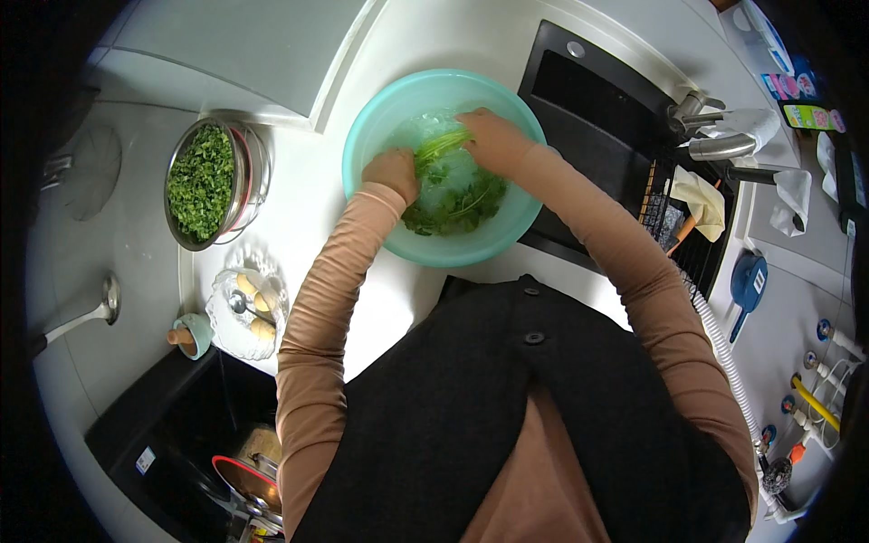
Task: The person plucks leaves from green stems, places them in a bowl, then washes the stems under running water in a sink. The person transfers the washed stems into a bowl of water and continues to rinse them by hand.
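A turquoise plastic basin (448, 254) of water stands on the white counter beside the black sink. In it lies a bunch of leafy green herbs (468, 203), its pale green stems running up between my hands and its leaves spread in the water toward me. My left hand (394, 173) is closed around the stems at the left side of the basin. On the right, my right hand (494, 139) grips the stems near their other end, fingers curled. The fingertips of both hands are partly hidden.
A steel bowl of chopped greens (200, 183) sits at left. Near it are a glass dish (224, 309) with a spoon and a small mortar (197, 336). The black sink (597, 115), with its faucet (689, 112) and wire rack (655, 197), borders the basin at right.
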Demonstrator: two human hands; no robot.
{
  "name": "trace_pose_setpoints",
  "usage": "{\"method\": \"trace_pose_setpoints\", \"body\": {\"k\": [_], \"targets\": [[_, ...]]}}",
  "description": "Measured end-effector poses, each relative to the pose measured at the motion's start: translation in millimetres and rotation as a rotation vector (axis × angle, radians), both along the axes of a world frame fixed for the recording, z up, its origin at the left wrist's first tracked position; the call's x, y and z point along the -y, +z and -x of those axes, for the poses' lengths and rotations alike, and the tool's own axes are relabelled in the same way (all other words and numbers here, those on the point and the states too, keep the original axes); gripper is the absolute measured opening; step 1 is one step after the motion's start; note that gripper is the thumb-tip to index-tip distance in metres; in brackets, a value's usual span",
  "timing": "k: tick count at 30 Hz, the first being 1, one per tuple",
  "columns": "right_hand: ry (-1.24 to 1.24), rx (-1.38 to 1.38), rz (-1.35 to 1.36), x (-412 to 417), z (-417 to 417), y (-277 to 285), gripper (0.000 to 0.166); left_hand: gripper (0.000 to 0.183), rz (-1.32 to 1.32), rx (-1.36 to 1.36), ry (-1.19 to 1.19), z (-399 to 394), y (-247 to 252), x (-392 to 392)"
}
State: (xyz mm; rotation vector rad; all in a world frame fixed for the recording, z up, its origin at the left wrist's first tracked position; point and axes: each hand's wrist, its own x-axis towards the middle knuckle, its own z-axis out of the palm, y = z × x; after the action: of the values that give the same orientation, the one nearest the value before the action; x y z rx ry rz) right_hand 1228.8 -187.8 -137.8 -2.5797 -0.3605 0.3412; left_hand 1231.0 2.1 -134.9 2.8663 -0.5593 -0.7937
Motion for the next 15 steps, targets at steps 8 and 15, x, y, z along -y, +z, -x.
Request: {"method": "trace_pose_setpoints", "body": {"k": [8,15], "targets": [[-0.148,-0.219,0.161,-18.1,21.8,6.5,0.039,0.052,0.132,0.082,0.006,-5.6,-12.0,32.3],[-0.159,-0.345,-0.023,-2.8,12.5,1.0,0.055,0.026,-0.002,-0.085,0.272,-18.0,-22.4,20.0]]}}
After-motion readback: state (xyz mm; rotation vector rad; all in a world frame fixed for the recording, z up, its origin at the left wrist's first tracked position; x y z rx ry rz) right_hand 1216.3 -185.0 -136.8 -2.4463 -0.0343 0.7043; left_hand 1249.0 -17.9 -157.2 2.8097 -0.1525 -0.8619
